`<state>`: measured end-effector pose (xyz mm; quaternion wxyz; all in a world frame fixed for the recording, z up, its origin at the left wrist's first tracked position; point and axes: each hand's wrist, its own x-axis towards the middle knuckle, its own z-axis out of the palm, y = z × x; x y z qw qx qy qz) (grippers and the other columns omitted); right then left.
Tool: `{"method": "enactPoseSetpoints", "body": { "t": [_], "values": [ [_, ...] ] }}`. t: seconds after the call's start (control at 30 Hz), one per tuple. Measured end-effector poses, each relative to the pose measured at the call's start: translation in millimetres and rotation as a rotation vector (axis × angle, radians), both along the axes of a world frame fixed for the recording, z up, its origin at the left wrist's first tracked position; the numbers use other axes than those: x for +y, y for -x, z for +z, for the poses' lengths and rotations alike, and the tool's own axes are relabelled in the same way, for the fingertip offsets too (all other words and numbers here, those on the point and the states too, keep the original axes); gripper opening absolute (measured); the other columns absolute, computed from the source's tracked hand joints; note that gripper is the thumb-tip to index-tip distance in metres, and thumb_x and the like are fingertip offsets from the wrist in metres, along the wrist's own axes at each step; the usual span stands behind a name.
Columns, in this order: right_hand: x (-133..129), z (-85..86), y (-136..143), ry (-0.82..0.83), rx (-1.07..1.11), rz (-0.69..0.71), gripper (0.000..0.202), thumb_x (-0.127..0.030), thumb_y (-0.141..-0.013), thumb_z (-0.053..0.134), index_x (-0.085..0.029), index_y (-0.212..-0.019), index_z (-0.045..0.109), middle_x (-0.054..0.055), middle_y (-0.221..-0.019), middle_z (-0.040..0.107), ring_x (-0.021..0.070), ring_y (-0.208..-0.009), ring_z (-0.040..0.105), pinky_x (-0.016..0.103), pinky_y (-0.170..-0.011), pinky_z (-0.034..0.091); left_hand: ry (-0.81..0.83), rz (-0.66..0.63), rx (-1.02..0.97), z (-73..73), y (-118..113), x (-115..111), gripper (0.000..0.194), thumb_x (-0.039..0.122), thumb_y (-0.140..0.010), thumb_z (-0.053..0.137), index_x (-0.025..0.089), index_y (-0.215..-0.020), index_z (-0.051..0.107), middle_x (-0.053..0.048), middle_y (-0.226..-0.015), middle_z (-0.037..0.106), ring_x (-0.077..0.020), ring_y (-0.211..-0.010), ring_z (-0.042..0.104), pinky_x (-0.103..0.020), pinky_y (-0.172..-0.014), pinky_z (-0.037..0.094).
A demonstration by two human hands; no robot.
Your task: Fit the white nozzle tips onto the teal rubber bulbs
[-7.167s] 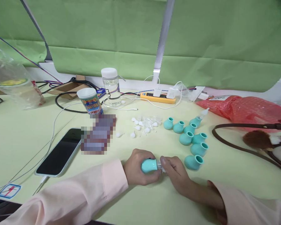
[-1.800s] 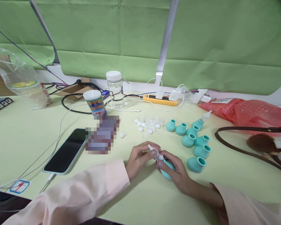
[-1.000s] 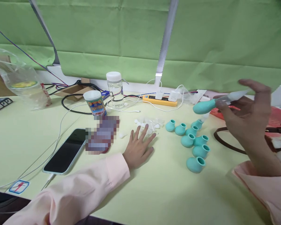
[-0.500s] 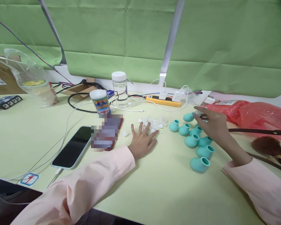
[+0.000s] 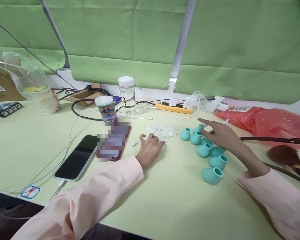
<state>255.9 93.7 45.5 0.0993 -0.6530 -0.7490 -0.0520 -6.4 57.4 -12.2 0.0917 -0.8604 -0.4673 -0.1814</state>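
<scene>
black-screened phone [image 5: 76,158] on a white cable, blurred-out red-edged thing [image 5: 116,141] next to it. noodle-type cup [image 5: 106,110] kinda hugging a white-capped bottle [image 5: 127,98], yellow power strip [image 5: 173,108] out back, crinkly red bag [image 5: 270,123] off right with a brown strap [image 5: 272,140] in front.

Markings on the cup [image 5: 106,111], red bag [image 5: 272,121] and blue-edged sticker [image 5: 30,192] are unreadable.

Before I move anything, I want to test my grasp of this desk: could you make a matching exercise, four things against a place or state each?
Things:
1. left hand
2. power strip
3. bottle
4. right hand

Places or states:
A. white lid on
B. over the teal bulbs
C. beside the white tips
D. chargers plugged in

Pairs: 1-C; 2-D; 3-A; 4-B
</scene>
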Motion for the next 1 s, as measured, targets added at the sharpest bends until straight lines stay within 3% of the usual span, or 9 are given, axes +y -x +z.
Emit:
{"method": "enactPoseSetpoints", "body": {
  "t": [0.13,0.23,0.3,0.4,0.47,0.53,0.77,1.0],
  "values": [
    [-12.1,15.9,4.2,-0.048,-0.047,-0.084,0.045,-0.047,-0.077,0.041,-0.025,-0.115,0.049,0.009,-0.087,0.064,0.0279,-0.071,0.06,0.035,-0.053,0.043,-0.002,0.019,-0.09,0.1,2.4,0.8,0.024,0.016,-0.082,0.041,0.026,-0.097,0.057,-0.005,-0.094,0.059,-0.022,-0.092,0.046,-0.043,-0.074,0.025],
    [-28.9,28.2,13.1,-0.216,-0.075,-0.088,0.04,-0.047,-0.077,0.041,-0.022,-0.105,0.056,0.011,-0.084,0.065,0.0308,-0.072,0.06,0.034,-0.046,0.04,0.043,0.016,-0.26,2.9,2.6,-1.9,0.02,0.025,-0.081,0.044,0.025,-0.096,0.057,-0.004,-0.09,0.06,-0.0193,-0.089,0.048,-0.039,-0.074,0.026],
    [-42.9,33.7,22.8,-0.399,-0.026,0.003,0.034,-0.042,-0.077,0.044,-0.02,-0.1,0.057,0.009,-0.084,0.065,0.0273,-0.07,0.06,0.033,-0.049,0.041,0.101,0.006,-0.308,4.4,2.2,-3.7,0.021,0.029,-0.081,0.044,0.024,-0.097,0.056,-0.003,-0.087,0.061,-0.0179,-0.087,0.049,-0.036,-0.074,0.028],
    [-64.1,35.9,40.3,-0.483,0.06,0.317,0.023,-0.033,-0.078,0.047,-0.02,-0.095,0.058,0.006,-0.088,0.065,0.0211,-0.074,0.061,0.03,-0.057,0.045,0.171,-0.017,-0.251,4.3,1.3,-4.4,0.02,0.026,-0.081,0.045,0.022,-0.096,0.056,-0.003,-0.086,0.062,-0.0184,-0.086,0.05,-0.035,-0.073,0.03],
    [-74.8,34.3,50.9,-0.438,0.088,0.468,0.02,-0.03,-0.078,0.048,-0.021,-0.093,0.057,0.004,-0.087,0.066,0.0187,-0.073,0.061,0.028,-0.059,0.046,0.191,-0.037,-0.209,3.2,1.0,-3.4,0.02,0.022,-0.079,0.046,0.022,-0.097,0.056,-0.003,-0.087,0.062,-0.0192,-0.086,0.05,-0.035,-0.072,0.032],
    [-80.5,31.9,57.9,-0.351,0.072,0.53,0.021,-0.03,-0.079,0.047,-0.02,-0.094,0.057,0.005,-0.087,0.066,0.0186,-0.073,0.061,0.028,-0.058,0.046,0.199,-0.053,-0.19,2.1,1.4,-1.8,0.023,0.018,-0.077,0.047,0.022,-0.098,0.055,-0.003,-0.088,0.061,-0.0191,-0.086,0.051,-0.034,-0.072,0.034],
    [-74.0,32.8,47.6,0.031,-0.126,0.481,0.027,-0.035,-0.079,0.043,-0.02,-0.097,0.057,0.003,-0.086,0.065,0.0201,-0.071,0.061,0.031,-0.055,0.044,0.196,-0.059,-0.137,1.6,8.7,3.6,0.036,0.002,-0.069,0.046,0.019,-0.099,0.055,-0.004,-0.097,0.06,-0.0186,-0.092,0.052,-0.03,-0.073,0.039],
    [-60.0,27.2,31.6,0.082,-0.23,0.445,0.03,-0.036,-0.079,0.042,-0.021,-0.1,0.055,0.005,-0.088,0.064,0.0217,-0.074,0.06,0.029,-0.052,0.04,0.154,-0.062,-0.046,3.3,12.1,7.2,0.032,-0.001,-0.074,0.038,0.015,-0.092,0.058,-0.007,-0.085,0.062,-0.0196,-0.083,0.056,-0.032,-0.072,0.039]
  ]
}}
